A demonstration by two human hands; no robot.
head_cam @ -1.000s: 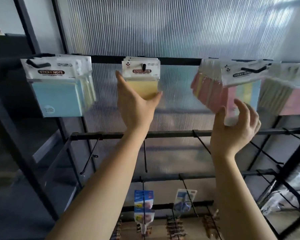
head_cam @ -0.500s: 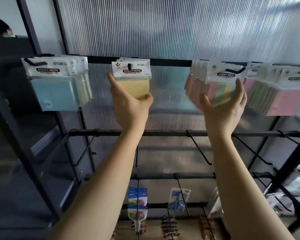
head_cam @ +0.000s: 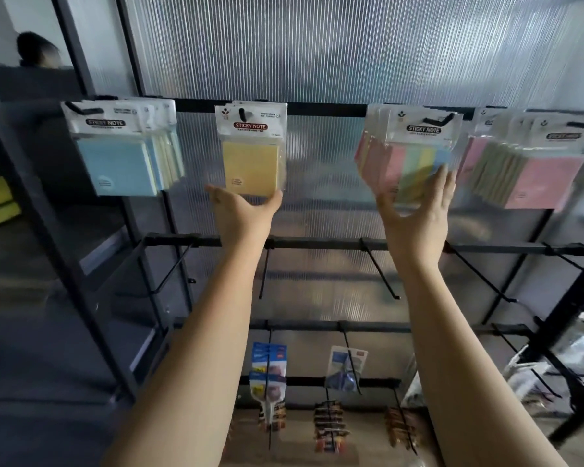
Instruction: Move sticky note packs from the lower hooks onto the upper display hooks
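Your left hand (head_cam: 241, 210) has dropped since half a second ago: then it covered the yellow pack's (head_cam: 252, 153) lower half, now it sits spread and cupped just under its bottom edge. Your right hand (head_cam: 415, 214) stays raised, fingers straight, fingertips against the striped pack (head_cam: 415, 163). Both packs hang in glossy clear sleeves with white card headers from black metal upper hooks. Behind them stands a ribbed translucent panel (head_cam: 317, 45).

Glossy plastic sticky note packs (head_cam: 252, 148)
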